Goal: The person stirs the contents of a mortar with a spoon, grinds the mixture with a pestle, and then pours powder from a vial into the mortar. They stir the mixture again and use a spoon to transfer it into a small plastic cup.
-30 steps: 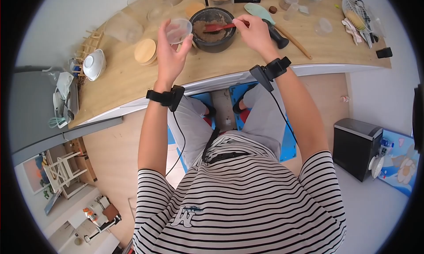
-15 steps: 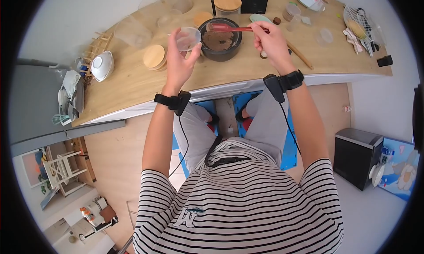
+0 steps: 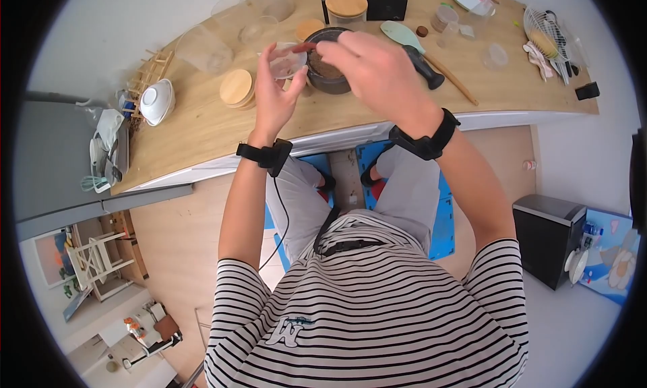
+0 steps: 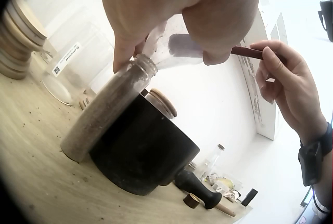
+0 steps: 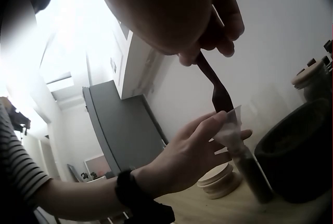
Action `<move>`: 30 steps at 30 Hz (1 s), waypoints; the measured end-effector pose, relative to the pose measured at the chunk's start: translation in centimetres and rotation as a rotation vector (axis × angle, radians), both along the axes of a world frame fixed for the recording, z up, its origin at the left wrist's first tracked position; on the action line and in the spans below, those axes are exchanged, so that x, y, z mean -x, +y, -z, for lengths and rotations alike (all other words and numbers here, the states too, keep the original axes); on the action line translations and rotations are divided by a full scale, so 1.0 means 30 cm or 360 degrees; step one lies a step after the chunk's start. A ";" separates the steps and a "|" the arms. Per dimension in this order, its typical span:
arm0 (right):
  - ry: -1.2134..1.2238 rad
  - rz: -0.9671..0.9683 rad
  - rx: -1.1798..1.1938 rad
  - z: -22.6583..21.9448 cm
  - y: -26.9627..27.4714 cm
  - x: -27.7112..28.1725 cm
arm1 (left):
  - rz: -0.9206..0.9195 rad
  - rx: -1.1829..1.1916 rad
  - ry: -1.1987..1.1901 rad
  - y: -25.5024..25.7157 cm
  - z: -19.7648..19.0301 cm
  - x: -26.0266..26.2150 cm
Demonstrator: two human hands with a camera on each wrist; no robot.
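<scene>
My left hand holds a clear plastic funnel between thumb and fingers. Under it, in the left wrist view, a slim glass bottle filled with brown powder leans in the picture beside the black mortar. My right hand pinches the handle of a red spatula, whose blade dips into the funnel. More brown powder lies in the mortar, partly hidden by the right hand. The black pestle rests on the table just right of the mortar.
A wooden-lidded jar stands left of my left hand, with a white bowl farther left. Clear containers line the back left. Behind the mortar is another lidded jar. A pale green utensil with a wooden handle lies right.
The red spatula has come up out of the mortar's powder and moved left into the funnel with my right hand. My left hand keeps holding the funnel beside the mortar.
</scene>
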State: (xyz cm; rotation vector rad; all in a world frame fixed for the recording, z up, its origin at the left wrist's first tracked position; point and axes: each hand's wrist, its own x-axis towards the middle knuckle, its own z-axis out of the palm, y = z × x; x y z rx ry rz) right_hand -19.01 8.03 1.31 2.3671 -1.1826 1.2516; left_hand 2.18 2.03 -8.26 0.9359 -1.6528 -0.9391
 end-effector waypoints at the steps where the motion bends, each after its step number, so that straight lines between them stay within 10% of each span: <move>1: -0.0060 0.0042 -0.0015 0.002 -0.004 0.022 | -0.0022 -0.0006 -0.0017 0.002 -0.002 0.000; 15: -0.0120 0.0106 -0.0095 0.286 -0.135 0.089 | -0.0072 -0.0035 -0.0115 0.017 -0.031 0.004; 30: -0.0085 0.0508 -0.0887 0.169 -0.131 0.166 | -0.0069 0.0028 -0.0193 0.027 -0.047 0.020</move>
